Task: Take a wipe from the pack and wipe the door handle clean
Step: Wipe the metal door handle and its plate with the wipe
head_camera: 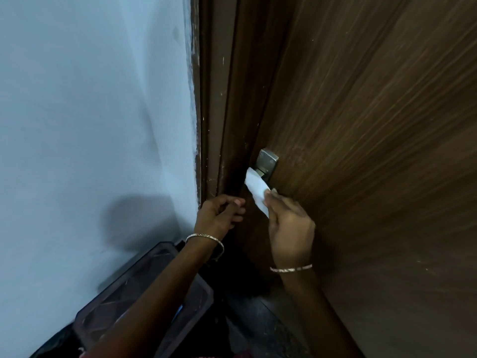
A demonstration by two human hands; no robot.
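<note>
A metal door handle (268,161) with a grey backplate sits on the brown wooden door (374,151). A folded white wipe (256,188) lies against the handle's lower part and covers the lever. My right hand (290,226) pinches the wipe's lower end between thumb and fingers. My left hand (219,215) hovers just left of it by the door's edge, fingers loosely curled, holding nothing. The wipe pack is not in view.
A pale blue wall (90,125) fills the left side, beside the dark brown door frame (214,112). A dark plastic crate (144,301) stands on the floor below my left arm. Dark flooring (258,326) shows between the crate and door.
</note>
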